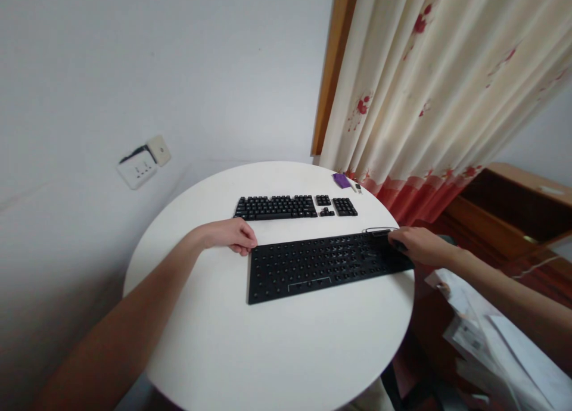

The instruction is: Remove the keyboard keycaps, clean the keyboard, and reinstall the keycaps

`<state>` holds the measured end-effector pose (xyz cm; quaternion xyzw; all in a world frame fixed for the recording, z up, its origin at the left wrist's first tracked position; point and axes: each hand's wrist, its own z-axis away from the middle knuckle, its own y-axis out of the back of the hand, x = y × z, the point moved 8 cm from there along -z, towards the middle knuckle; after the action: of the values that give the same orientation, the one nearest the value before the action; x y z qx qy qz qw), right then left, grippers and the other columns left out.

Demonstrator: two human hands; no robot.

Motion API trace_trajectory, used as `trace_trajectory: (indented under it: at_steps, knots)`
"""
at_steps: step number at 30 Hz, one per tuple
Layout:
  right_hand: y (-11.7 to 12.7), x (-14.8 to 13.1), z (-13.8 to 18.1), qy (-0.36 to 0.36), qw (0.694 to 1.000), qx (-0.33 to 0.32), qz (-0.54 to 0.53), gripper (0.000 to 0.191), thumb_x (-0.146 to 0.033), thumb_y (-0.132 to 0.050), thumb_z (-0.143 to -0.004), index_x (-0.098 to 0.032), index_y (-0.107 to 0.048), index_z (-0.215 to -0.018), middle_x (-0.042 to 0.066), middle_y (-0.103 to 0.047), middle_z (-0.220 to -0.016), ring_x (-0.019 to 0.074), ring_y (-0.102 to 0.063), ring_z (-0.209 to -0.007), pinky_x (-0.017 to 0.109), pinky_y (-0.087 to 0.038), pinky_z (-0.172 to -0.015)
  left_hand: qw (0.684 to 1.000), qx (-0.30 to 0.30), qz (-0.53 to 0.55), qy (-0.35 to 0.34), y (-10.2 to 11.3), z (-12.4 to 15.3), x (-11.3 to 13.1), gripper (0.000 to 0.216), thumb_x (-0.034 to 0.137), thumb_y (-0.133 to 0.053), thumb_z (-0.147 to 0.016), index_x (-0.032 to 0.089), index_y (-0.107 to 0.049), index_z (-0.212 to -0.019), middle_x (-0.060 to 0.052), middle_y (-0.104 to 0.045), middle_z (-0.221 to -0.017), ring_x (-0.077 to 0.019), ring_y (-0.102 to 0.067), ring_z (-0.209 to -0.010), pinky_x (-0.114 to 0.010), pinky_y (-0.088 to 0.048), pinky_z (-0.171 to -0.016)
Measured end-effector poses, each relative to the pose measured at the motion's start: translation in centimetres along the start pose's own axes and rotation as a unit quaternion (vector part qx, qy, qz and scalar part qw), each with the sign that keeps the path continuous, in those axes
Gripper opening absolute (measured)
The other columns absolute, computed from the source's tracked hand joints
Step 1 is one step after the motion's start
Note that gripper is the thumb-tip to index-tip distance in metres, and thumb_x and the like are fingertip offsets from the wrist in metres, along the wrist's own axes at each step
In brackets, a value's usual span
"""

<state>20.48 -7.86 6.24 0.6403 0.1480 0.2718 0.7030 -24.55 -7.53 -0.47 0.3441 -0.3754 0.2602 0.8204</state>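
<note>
A black keyboard base (308,265) without keycaps lies slightly slanted on a round white table (268,339). At its far left corner is my left hand (241,236), its fingers closed in a pinch on the edge. My right hand (417,245) is closed round the far right end, where a thin black cable (379,228) loops along the back edge. Something dark shows under the right fingers, and I cannot make out its shape. Behind the base, black keycaps (277,207) are laid out in keyboard order, with a separate number-pad group (345,206) on the right.
A purple cloth or pouch (341,180) and a small white-and-black item (356,186) sit at the table's back right edge. Beyond hangs a flowered curtain (402,101). White bags (491,333) are right of the table. A wall socket (137,169) is at left.
</note>
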Motion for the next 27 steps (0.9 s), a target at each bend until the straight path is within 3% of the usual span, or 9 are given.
trace_trajectory:
  at_steps: [10,14,19,27]
  knots:
    - [-1.8,5.0,1.6,-0.055,0.998,-0.003,-0.023,0.02,-0.013,-0.05,-0.08,-0.022,-0.066,-0.088,0.006,-0.072,-0.092,0.0239,-0.067,-0.087,0.03,-0.043,-0.073,1.0,0.001,-0.01,-0.001,0.0,-0.3,-0.1,0.033,0.046,-0.081,-0.068,0.016,-0.075,-0.079,-0.004,-0.07,-0.073,-0.0149,-0.066,-0.07,-0.023,-0.051,-0.066]
    - [-0.4,3.3,1.3,-0.035,0.995,0.047,-0.078,0.021,-0.015,-0.05,-0.08,-0.023,-0.064,-0.094,0.005,-0.071,-0.095,0.0217,-0.066,-0.087,0.029,-0.044,-0.076,1.0,-0.002,-0.013,0.0,0.0,-0.2,-0.1,0.031,0.046,-0.08,-0.068,0.017,-0.076,-0.079,-0.004,-0.07,-0.074,-0.0143,-0.065,-0.069,-0.022,-0.05,-0.065]
    - [-0.5,0.5,0.3,0.002,0.997,0.009,-0.08,0.027,-0.011,-0.053,-0.074,-0.022,-0.064,-0.095,0.006,-0.071,-0.099,0.0226,-0.065,-0.093,0.029,-0.044,-0.08,1.0,0.0,-0.014,0.002,0.3,-0.3,-0.4,0.032,0.046,-0.079,-0.069,0.017,-0.076,-0.082,-0.005,-0.072,-0.079,-0.0145,-0.066,-0.071,-0.023,-0.051,-0.066]
    - [-0.7,3.9,1.7,-0.078,0.996,-0.005,-0.041,0.019,-0.01,-0.05,-0.077,-0.022,-0.062,-0.084,0.005,-0.071,-0.088,0.022,-0.066,-0.082,0.028,-0.04,-0.069,1.0,-0.01,-0.024,-0.001,0.2,-0.4,-0.3,0.033,0.048,-0.078,-0.07,0.018,-0.076,-0.083,-0.005,-0.071,-0.079,-0.0146,-0.066,-0.071,-0.023,-0.051,-0.066]
